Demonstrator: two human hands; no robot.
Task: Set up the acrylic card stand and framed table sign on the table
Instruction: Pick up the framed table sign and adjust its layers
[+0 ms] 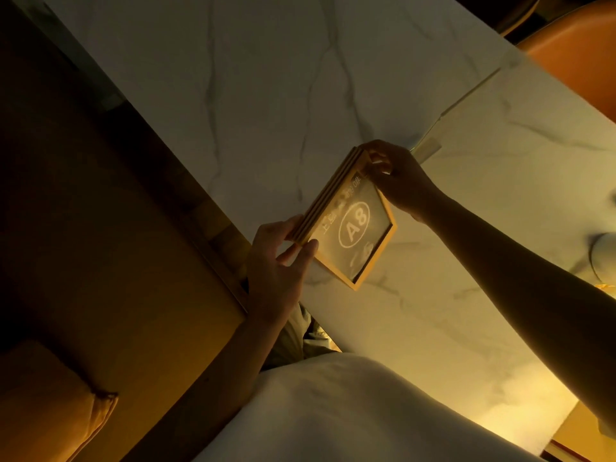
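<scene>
Just between the two hands sits the framed table sign [350,225], a small gold-edged frame with a pale panel marked "A8" inside an oval. It is tilted, its face turned up toward the camera, and it appears lifted slightly above the marbled white table [253,78], though the dim warm light makes it hard to tell whether its lower corner touches the surface. The left hand [281,265] grips the frame's near-left corner, thumb laid over the front edge and fingers wrapped behind the ribbed side. The right hand [398,176] pinches the far corner, fingertips curled over the top edge. Both hands are closed on the sign.

Just beyond the right hand stands the acrylic card stand [456,118], a clear thin panel seen mostly as a bright edge line and a small pale foot close to the knuckles; it is apart from the sign. Farther past it, at the frame's top corner, is an orange chair [580,58]. Left of the left hand runs a dark wooden bench [110,261] with a cushion [56,411] at its near end.
</scene>
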